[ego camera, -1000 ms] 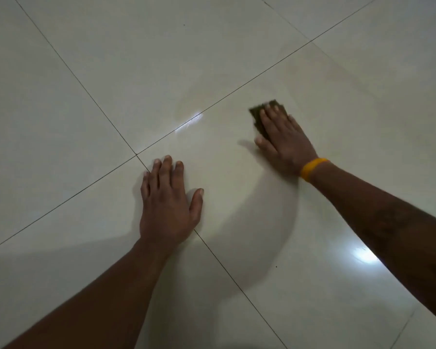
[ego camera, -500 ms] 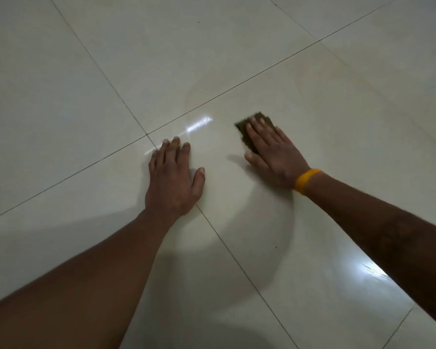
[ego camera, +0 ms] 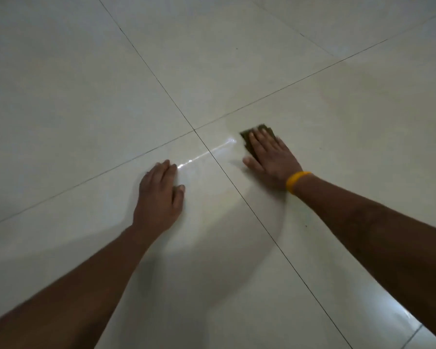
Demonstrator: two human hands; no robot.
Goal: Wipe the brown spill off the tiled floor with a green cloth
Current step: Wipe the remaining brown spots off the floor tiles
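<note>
My right hand [ego camera: 272,159], with a yellow band at the wrist, lies flat with straight fingers on a dark green cloth [ego camera: 249,143] and presses it onto the pale tiled floor [ego camera: 86,96]. Most of the cloth is hidden under the fingers; only its far and left edges show. My left hand [ego camera: 159,197] rests palm down on the neighbouring tile, left of the grout line, holding nothing. A faint brownish film [ego camera: 338,102] tints the tile beyond and to the right of the cloth. A wet, shiny streak [ego camera: 207,153] runs between the two hands.
Dark grout lines cross at a junction [ego camera: 194,130] just beyond my hands. A bright light reflection [ego camera: 398,311] shines on the tile at the lower right. Only floor tiles fill the view.
The view has shifted, so the grout junction now lies farther up. My right hand has slid the cloth nearer and leftward, close to the junction. My left hand stays planted on its tile.
</note>
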